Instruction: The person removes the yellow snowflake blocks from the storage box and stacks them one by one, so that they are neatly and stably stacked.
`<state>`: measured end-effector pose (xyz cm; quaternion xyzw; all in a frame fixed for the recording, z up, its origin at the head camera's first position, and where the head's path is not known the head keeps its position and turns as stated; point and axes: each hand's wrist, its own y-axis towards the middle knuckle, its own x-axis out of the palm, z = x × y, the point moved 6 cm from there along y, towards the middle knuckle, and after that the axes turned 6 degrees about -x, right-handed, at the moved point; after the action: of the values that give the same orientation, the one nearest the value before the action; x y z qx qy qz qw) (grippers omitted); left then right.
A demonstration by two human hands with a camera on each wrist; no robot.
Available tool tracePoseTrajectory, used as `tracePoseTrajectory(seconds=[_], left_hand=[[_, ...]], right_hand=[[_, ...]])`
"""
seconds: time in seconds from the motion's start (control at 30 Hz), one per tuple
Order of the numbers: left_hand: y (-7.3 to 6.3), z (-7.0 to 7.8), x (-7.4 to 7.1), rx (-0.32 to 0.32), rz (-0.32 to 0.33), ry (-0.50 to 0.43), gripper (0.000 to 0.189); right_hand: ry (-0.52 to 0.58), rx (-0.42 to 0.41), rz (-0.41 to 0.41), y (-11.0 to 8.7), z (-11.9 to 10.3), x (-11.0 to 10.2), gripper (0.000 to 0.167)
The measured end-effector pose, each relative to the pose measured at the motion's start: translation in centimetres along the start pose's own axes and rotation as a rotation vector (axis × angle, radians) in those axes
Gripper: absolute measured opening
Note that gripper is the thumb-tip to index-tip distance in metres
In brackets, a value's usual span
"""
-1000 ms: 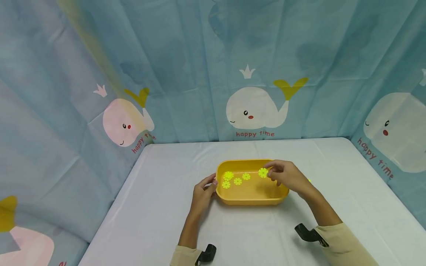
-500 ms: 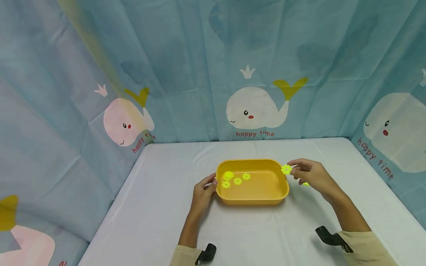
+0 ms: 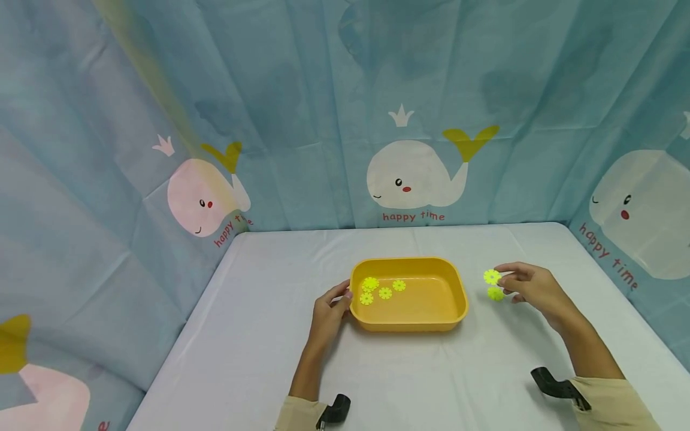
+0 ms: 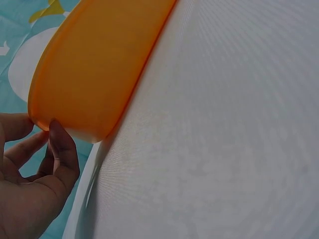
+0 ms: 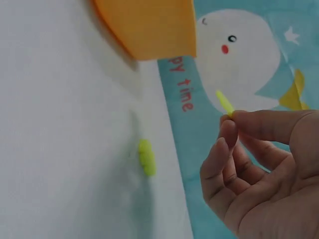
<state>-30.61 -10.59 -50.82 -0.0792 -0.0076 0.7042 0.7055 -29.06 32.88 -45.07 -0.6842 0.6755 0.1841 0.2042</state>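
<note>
My left hand (image 3: 326, 314) pinches the left rim of a yellow plastic tray (image 3: 409, 327), with thumb and fingers at its edge in the left wrist view. Inside the tray's left half lie several small yellow-green snowflake discs (image 3: 385, 293). To the right of the tray, my right hand (image 3: 535, 291) pinches one such snowflake disc (image 3: 491, 276) between thumb and fingertip, raised above the table. The right wrist view shows this held disc (image 5: 225, 103) edge-on. Just below it in the head view, more yellow-green disc pieces (image 3: 495, 294) lie on the cloth, seemingly stacked (image 5: 147, 157).
A white cloth covers the table (image 3: 259, 335). Behind and at both sides hangs a blue curtain (image 3: 302, 149) printed with whales. A black wrist camera (image 3: 557, 383) is strapped at each sleeve.
My right hand has moved right, from over the tray to above the discs on the table, carrying the pinched snowflake disc along. The left hand and tray have stayed in place.
</note>
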Motion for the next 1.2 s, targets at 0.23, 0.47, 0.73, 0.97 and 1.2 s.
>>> tracePoseTrajectory(seconds=[0.23,0.47,0.73,0.97,1.2], left_hand=[[0.0,-0.1,-0.1,0.003,0.002,-0.004,0.042],[0.0,-0.3,0.0,-0.005,-0.006,-0.02,0.042],[0.0,-0.3,0.0,-0.007,-0.008,-0.025,0.042],[0.0,-0.3,0.0,-0.013,-0.008,-0.025,0.043],[-0.1,-0.2,0.1,-0.007,-0.015,-0.033,0.043]], right_hand=[[-0.032,0.065,-0.016,0.2,1.9,-0.3,0.045],[-0.032,0.123,-0.029,0.6,3.6,-0.4,0.047],[-0.016,0.146,-0.051,0.8,4.5,-0.1,0.047],[-0.029,0.156,-0.053,1.0,4.8,0.0,0.047],[-0.054,0.169,-0.04,1.2,5.2,-0.1,0.046]])
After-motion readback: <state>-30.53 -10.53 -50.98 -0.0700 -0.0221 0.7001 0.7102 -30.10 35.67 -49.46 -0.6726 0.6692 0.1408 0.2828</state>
